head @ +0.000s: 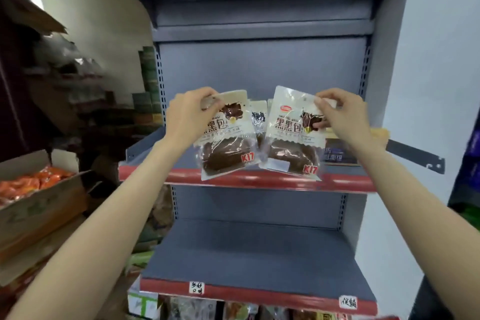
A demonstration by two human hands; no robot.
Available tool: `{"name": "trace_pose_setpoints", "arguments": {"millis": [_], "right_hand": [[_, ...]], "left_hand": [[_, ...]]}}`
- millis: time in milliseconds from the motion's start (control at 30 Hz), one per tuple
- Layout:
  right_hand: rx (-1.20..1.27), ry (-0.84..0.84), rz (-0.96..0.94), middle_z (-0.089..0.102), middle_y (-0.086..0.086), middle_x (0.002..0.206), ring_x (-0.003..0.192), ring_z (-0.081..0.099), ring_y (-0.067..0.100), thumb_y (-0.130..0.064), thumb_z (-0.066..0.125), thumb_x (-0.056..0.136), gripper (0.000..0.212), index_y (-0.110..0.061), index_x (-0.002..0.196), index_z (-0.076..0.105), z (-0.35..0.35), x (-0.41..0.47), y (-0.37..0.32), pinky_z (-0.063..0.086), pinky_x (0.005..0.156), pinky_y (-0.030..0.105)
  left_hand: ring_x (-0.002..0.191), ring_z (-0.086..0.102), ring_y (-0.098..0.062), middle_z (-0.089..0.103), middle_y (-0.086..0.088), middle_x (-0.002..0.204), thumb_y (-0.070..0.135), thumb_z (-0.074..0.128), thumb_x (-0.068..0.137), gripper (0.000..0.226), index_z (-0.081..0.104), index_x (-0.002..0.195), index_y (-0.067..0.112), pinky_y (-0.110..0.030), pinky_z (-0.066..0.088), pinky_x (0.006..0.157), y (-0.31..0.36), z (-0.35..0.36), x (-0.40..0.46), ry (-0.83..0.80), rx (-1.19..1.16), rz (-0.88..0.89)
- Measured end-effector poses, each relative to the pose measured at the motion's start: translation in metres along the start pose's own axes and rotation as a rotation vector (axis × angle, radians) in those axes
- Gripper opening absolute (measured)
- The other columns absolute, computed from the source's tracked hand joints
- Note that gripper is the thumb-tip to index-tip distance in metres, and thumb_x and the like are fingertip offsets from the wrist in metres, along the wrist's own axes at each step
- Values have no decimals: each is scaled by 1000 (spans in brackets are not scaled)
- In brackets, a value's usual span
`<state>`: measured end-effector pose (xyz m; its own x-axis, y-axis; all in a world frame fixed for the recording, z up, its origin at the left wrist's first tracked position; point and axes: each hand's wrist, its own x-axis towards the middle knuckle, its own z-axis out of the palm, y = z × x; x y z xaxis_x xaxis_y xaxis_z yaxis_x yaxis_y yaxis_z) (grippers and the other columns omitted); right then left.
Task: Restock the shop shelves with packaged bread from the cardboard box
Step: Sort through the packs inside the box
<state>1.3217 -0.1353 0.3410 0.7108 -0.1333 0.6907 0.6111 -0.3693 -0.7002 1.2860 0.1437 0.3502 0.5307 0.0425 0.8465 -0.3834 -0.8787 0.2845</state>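
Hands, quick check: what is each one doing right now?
Left hand: pinches the top edge of the left bread packet.
Right hand: pinches the top corner of the right bread packet.

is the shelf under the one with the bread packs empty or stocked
Empty: the lower shelf shows only its bare grey deck, with two handwritten labels on its red edge.

White bread packets show dark brown loaves; grey shelves have red edges.
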Motion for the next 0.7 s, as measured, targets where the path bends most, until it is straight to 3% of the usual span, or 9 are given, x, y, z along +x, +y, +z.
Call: {"name": "trace_pose_setpoints", "arguments": {"millis": [67, 133, 233, 300, 433, 500, 567, 633, 700], "right_hand": [[-58, 44, 19, 60, -1, 110, 43, 63, 6, -20, 59, 92, 8, -19, 98, 64, 10, 24, 12, 39, 37, 15], [-189, 44, 52, 60, 3, 121, 45, 63, 10, -20, 57, 94, 11, -18, 101, 64, 22, 39, 32, 37, 37, 12], [-406, 41, 75, 66, 10, 117, 71, 69, 28, -17, 51, 96, 19, -11, 107, 65, 37, 46, 56, 44, 57, 16], [-505, 121, 78, 68, 16, 110, 94, 64, 35, -15, 50, 97, 21, -8, 109, 65, 42, 47, 61, 45, 76, 30], [-462, 90, 27, 66, 18, 107, 93, 63, 35, -12, 49, 95, 24, -12, 116, 60, 45, 43, 61, 49, 81, 37], [-459, -38, -42, 53, 16, 128, 110, 55, 30, -10, 52, 92, 36, -15, 129, 52, 44, 31, 60, 41, 92, 30], [-417, -91, -112, 26, 12, 149, 127, 40, 24, -6, 56, 89, 50, -18, 137, 44, 40, 13, 57, 34, 100, 25], [-377, -66, -191, 11, 9, 155, 134, 32, 23, -4, 58, 87, 53, -20, 136, 44, 35, -6, 57, 39, 105, 33], [-397, -20, -254, 13, 8, 156, 139, 25, 24, -4, 58, 87, 48, -19, 131, 49, 30, -27, 54, 30, 111, 34]], "left_hand": [[91, 66, -24, 73, 2, 95, 38, 59, 90, 19, 69, 98, 23, -30, 43, 70, 3, 14, 18, 46, 72, 18], [95, 65, -26, 73, 1, 99, 39, 56, 92, 21, 68, 101, 24, -31, 44, 71, 2, 38, 29, 7, 109, -6], [93, 64, -31, 72, -2, 96, 39, 55, 91, 20, 68, 97, 24, -32, 45, 70, -5, 81, 33, -118, 145, -90], [94, 63, -34, 71, -6, 97, 38, 55, 89, 21, 70, 97, 25, -33, 45, 72, -5, 104, 32, -165, 102, -171], [101, 61, -34, 69, -8, 109, 35, 52, 91, 24, 67, 109, 27, -33, 44, 77, 4, 130, 36, -206, 49, -222], [114, 54, -32, 62, -8, 123, 30, 52, 92, 32, 58, 122, 25, -37, 44, 87, 4, 134, 34, -258, 51, -182], [130, 40, -26, 49, -5, 140, 26, 54, 91, 44, 47, 134, 24, -41, 35, 102, 1, 133, 28, -244, 89, -63], [139, 29, -22, 37, -3, 149, 22, 55, 90, 52, 41, 140, 23, -41, 23, 112, 0, 125, 15, -158, 117, 73], [140, 28, -21, 37, -2, 150, 19, 55, 89, 52, 43, 139, 20, -41, 20, 115, 1, 116, -2, -76, 68, 177]]}}
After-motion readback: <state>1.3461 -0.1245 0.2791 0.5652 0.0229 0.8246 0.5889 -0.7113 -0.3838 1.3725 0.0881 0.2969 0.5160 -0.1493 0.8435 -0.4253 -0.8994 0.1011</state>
